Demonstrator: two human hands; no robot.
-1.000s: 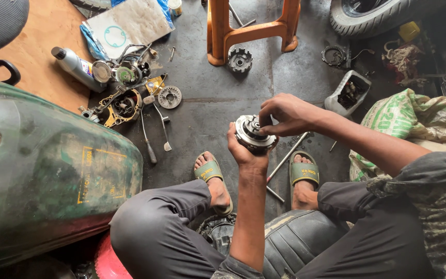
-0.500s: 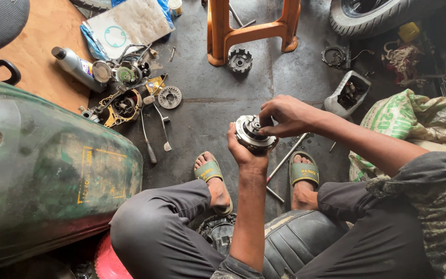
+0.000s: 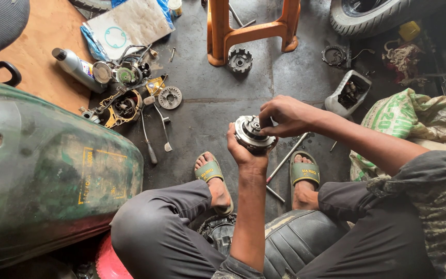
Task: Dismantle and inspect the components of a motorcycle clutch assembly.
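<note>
I sit on a black seat above a dark concrete floor. My left hand [image 3: 243, 152] grips a round metal clutch assembly [image 3: 252, 133] from below, holding it up between my knees. My right hand [image 3: 283, 114] rests on the assembly's top, its fingertips pinched on the small part at the centre. My feet in green slippers [image 3: 208, 171] are planted just under the hands.
A green fuel tank [image 3: 47, 175] fills the left. Loose engine parts, a sprocket [image 3: 170, 97], screwdrivers [image 3: 148, 137] and a spray can [image 3: 76, 68] lie at upper left. An orange stool [image 3: 223, 36], a gear [image 3: 239, 60], a tyre [image 3: 367, 15], a sack [image 3: 414, 116] and metal rods [image 3: 285, 160] surround me.
</note>
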